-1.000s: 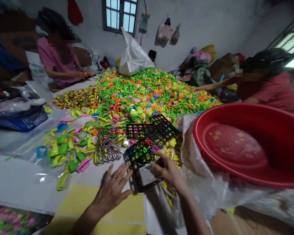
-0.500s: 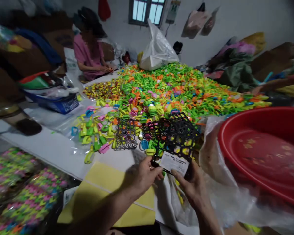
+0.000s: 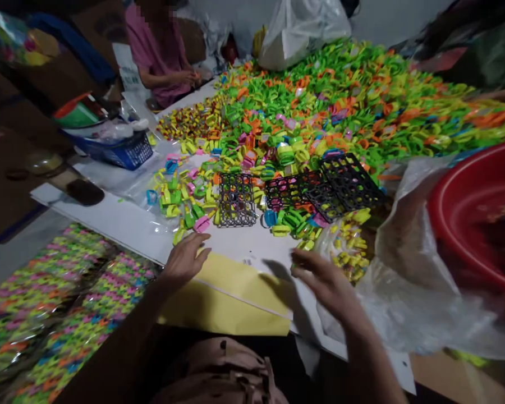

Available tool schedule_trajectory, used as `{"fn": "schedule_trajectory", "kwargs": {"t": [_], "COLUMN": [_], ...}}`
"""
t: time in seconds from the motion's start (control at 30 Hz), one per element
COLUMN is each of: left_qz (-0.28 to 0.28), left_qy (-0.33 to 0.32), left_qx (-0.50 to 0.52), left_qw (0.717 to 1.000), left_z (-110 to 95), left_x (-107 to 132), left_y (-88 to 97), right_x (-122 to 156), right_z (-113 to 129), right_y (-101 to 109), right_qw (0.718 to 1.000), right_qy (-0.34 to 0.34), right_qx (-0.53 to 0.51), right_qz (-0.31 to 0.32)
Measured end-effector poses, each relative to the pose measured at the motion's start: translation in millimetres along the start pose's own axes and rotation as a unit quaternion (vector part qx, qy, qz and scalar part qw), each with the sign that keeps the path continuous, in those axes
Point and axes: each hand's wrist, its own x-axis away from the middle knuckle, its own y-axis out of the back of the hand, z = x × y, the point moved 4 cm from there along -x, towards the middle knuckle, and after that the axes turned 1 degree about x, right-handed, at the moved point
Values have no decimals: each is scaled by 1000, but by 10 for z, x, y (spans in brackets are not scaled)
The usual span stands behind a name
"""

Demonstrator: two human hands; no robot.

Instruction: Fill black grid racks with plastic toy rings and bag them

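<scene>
"What are the hands doing?"

"Neither holds anything. The left hand [image 3: 185, 259] lies open, fingers spread, at the edge of a folded yellow card [image 3: 231, 297]. The right hand [image 3: 326, 283] hangs open above the white tabletop [image 3: 130, 235], just beside a scatter of small yellow plastic pieces [image 3: 349, 247]."

"And the black plastic grids [image 3: 349, 180]?"

"They lie on the table beyond the hands, some overlapping towards the right and one apart to the left. None is in either hand."

"How much looks done?"

"Hard to judge. Bagged multicoloured pieces [image 3: 59, 314] fill the near left, but the great heap of green and orange plastic pieces [image 3: 320, 106] on the far side looks much larger."

"Anything you can't make out?"

"The right hand is blurred, and the red plastic basin [image 3: 475, 207] is cut off at the right. I can't tell whether any pieces are fitted into the grids or just show through them."
</scene>
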Motion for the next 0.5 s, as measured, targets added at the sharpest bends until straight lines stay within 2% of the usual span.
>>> {"fn": "schedule_trajectory", "kwargs": {"t": [0.07, 0.13, 0.23, 0.3, 0.33, 0.4, 0.5], "left_qz": [43, 43, -13, -42, -44, -21, 65], "left_qy": [-33, -26, 10, -11, -32, -74, -130], "left_qx": [-27, -71, -124, -114, -97, -54, 35], "left_qw": [998, 996, 992, 992, 994, 996, 989], "left_z": [74, 220, 439, 403, 308, -12, -673], "left_x": [100, 196, 347, 464, 526, 647, 781], "left_y": [-60, -91, -72, -87, -115, -197, -266], "right_x": [49, 102, 173, 206, 214, 219, 243], "right_z": [134, 174, 73, -1, -20, -8, 166], "right_y": [-514, -765, -859, -859, -849, -806, -617], "right_qw": [987, 969, 933, 916, 915, 931, 961], "right_qy": [46, 54, -8, -39, -48, -58, -60], "right_qx": [89, 190, 319, 357, 358, 314, 124], "right_qz": [127, 150, 167, 179, 177, 178, 240]}}
